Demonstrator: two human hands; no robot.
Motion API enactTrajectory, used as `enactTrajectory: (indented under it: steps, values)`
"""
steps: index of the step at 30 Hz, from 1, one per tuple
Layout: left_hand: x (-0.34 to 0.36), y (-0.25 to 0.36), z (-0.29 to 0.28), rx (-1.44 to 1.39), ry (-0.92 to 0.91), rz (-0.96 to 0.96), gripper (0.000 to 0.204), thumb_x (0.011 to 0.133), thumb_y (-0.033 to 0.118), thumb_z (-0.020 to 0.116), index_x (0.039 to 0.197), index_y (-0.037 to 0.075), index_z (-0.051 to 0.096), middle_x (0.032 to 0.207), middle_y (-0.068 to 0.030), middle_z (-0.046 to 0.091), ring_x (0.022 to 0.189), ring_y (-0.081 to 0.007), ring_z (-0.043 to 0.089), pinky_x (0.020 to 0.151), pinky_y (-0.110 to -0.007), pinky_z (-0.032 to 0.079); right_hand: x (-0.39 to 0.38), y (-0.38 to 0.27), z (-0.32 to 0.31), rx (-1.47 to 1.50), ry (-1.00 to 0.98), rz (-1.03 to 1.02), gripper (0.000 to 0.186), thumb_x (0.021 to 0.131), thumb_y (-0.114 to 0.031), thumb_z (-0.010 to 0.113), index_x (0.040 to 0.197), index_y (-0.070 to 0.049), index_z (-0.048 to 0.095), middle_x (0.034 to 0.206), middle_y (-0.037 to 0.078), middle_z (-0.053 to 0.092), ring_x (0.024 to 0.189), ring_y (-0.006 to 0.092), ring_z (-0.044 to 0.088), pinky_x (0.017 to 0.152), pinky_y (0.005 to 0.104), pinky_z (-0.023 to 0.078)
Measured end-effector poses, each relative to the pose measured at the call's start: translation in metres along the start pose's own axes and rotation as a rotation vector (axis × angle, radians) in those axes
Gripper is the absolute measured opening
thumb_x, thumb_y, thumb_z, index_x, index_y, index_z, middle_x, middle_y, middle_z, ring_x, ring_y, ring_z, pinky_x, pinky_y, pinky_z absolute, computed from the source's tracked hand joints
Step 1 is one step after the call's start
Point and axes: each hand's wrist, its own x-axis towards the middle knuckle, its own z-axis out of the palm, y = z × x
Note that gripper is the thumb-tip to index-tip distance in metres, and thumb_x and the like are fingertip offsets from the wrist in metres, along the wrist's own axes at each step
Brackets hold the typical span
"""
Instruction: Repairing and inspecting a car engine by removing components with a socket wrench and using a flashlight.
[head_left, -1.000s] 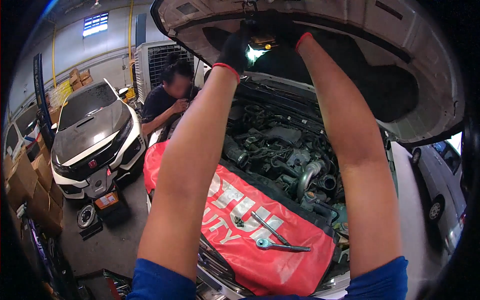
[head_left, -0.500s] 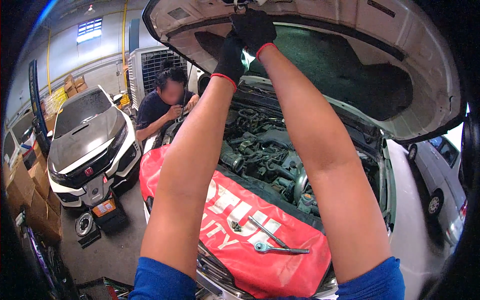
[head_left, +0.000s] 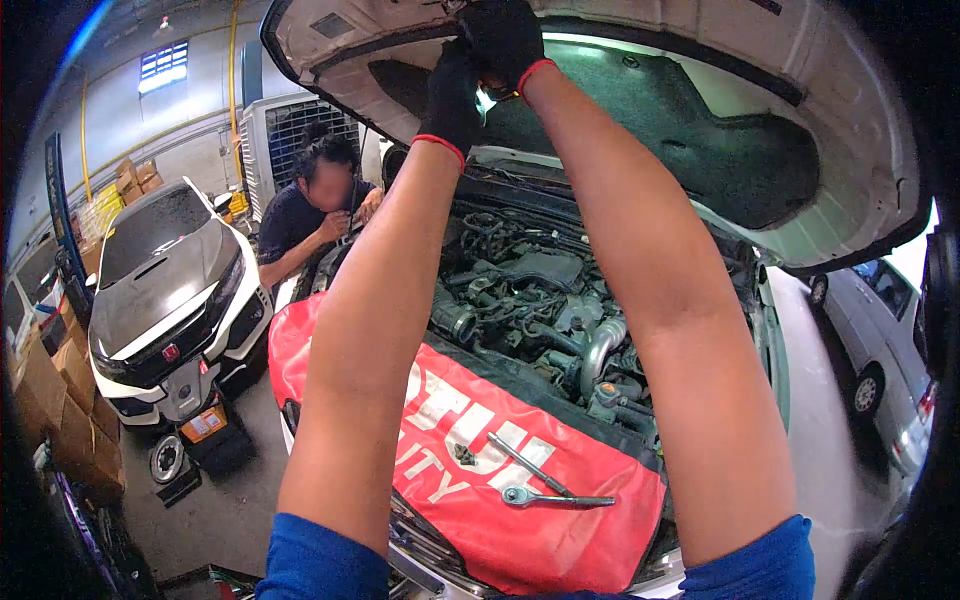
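Both my arms reach up to the underside of the raised car hood (head_left: 730, 95), close to its front edge. My left hand (head_left: 455, 105), in a black glove with a red cuff, is closed around something mostly hidden; a small bright glow (head_left: 485, 100) shows beside it. Just above and to the right, my right hand (head_left: 503, 45), gloved alike, has its fingers curled in against the hood, and what they grip is hidden. Below, the engine (head_left: 540, 280) lies exposed. A ratchet (head_left: 555, 498), an extension bar (head_left: 528, 462) and several small metal fasteners (head_left: 464, 454) rest on the red fender cover (head_left: 590, 545).
A co-worker (head_left: 325, 195) leans in at the car's left side, hands near the fender. A white car (head_left: 165, 300) with a dark hood stands at left, beside cardboard boxes (head_left: 60, 390). A silver car (head_left: 880, 330) is parked at right.
My view has shifted slightly, so the hood and hands sit a little higher and further left. Both hands stay at the hood's front edge. The tools on the cover have not moved.
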Motion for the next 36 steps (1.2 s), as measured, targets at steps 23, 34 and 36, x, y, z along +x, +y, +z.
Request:
enactTrajectory:
  steps: [23,34,36]
  values:
    - [-0.102,0.017,-0.057,-0.191,-0.264,-0.25,0.038,0.089,0.033,0.063,0.113,0.005,0.059,0.101,-0.0085,0.063,0.095,-0.0227,0.063,0.082,-0.036,0.053,-0.07,-0.008,-0.043,1.623,-0.613,0.633,0.037,0.084,-0.038,0.06,0.105,-0.009,0.067,0.099,0.015,0.069,0.097,0.0252,0.066,0.073,0.0428,0.053]
    - [-0.266,-0.005,0.022,-0.035,-0.346,-0.616,0.038,0.086,0.016,0.067,0.12,0.0,0.059,0.112,-0.0136,0.066,0.099,-0.0262,0.067,0.084,-0.035,0.055,-0.193,0.085,-0.243,1.474,-0.638,0.586,0.033,0.088,-0.032,0.064,0.109,-0.007,0.067,0.098,0.012,0.07,0.091,0.0229,0.065,0.079,0.0393,0.051]
    - [-0.281,-0.019,0.035,-0.001,-0.34,-0.812,0.033,0.095,0.023,0.057,0.12,0.002,0.061,0.115,-0.0139,0.067,0.104,-0.023,0.066,0.088,-0.035,0.054,-0.218,0.095,-0.272,1.427,-0.642,0.58,0.032,0.089,-0.031,0.064,0.11,-0.006,0.067,0.098,0.012,0.07,0.09,0.0225,0.065,0.08,0.0386,0.051]
